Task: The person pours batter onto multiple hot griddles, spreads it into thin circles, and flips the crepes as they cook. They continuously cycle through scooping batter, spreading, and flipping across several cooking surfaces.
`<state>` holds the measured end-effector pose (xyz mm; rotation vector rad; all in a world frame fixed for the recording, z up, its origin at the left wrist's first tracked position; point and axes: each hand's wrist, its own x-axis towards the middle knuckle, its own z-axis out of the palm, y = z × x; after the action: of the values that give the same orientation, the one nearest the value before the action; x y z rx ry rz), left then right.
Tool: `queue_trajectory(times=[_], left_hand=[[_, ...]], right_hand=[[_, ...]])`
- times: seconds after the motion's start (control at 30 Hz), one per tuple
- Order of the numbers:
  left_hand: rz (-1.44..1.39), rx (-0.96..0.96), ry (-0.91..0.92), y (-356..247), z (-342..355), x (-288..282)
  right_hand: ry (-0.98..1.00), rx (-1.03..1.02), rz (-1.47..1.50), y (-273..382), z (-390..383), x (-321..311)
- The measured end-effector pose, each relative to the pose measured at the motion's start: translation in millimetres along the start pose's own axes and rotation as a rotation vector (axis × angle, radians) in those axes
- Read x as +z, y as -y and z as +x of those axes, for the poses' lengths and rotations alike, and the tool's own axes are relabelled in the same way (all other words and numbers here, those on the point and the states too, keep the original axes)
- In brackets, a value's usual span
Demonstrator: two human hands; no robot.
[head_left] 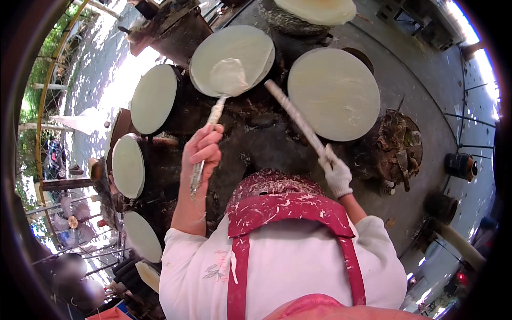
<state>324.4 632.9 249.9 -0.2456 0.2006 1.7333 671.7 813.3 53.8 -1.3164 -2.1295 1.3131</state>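
My left hand point(205, 146), bare, is closed round the batter-streaked handle of a spreader point(229, 74), whose pale, wet head is over the cream-coated round griddle point(248, 48) at the top centre. My right hand point(334, 172), in a white knitted glove, grips a long pale stick point(293, 114); its far end reaches between that griddle and a larger coated round one point(333, 90) on the right. Both hands are above the dark, stained work surface, in front of my splattered red apron point(288, 213).
More coated griddles point(152, 98) curve down the left side, and another point(314, 10) is at the top. A rusty drum-like stand point(394, 149) with clutter is at the right, near a dark bucket point(460, 166). A fan point(73, 224) stands at the lower left.
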Motion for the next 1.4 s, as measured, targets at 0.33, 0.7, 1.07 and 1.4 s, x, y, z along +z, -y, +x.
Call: queue_trajectory(times=[0.33,0.7,1.07,1.4], left_hand=[[0.314,0.264,-0.209,-197.4,-90.6,-23.7],[0.442,0.359,-0.295,-288.9,-131.0,-28.6],[0.427,0.339,-0.269,-312.1,-122.9,-30.5],[0.329,0.351,-0.279,-296.1,-73.1,-12.6]], right_hand=[[0.151,-0.039,-0.740,125.2,31.7,97.5],[0.449,-0.054,-0.308,314.2,162.4,306.9],[0.198,-0.164,-0.745,327.2,273.0,378.8],[0.274,-0.552,-0.708,436.9,410.8,223.3]])
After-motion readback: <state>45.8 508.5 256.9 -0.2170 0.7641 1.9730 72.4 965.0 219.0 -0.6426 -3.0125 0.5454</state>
